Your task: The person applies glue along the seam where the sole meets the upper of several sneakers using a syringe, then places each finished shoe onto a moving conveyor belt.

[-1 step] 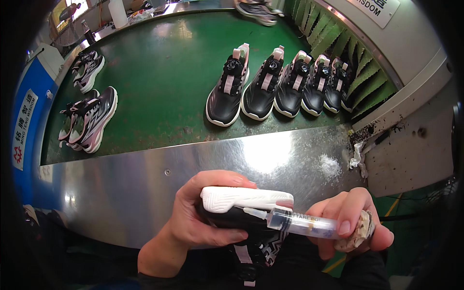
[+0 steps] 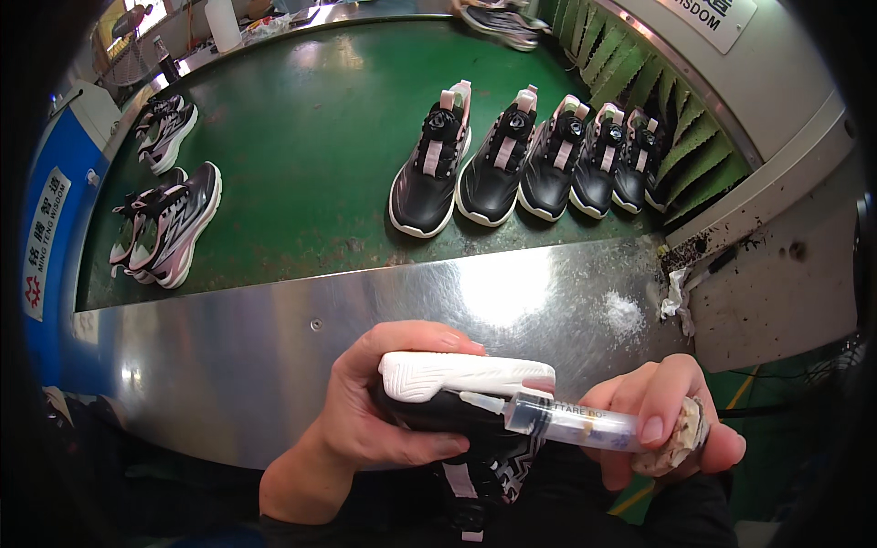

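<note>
My left hand (image 2: pixel 365 416) grips a black shoe with a white sole (image 2: pixel 461 374), turned on its side low in the view. My right hand (image 2: pixel 662 420) holds a clear plastic syringe (image 2: pixel 571 422) with its tip against the shoe just under the sole edge. A crusted lump sits at the syringe's rear end in that hand.
A green conveyor belt (image 2: pixel 311 155) runs beyond a steel ledge (image 2: pixel 274 338). Several black and pink shoes (image 2: pixel 521 155) stand in a row on it by a green-flapped machine opening (image 2: pixel 676 137). More shoes (image 2: pixel 164 219) lie at the left. White powder (image 2: pixel 624 312) lies on the ledge.
</note>
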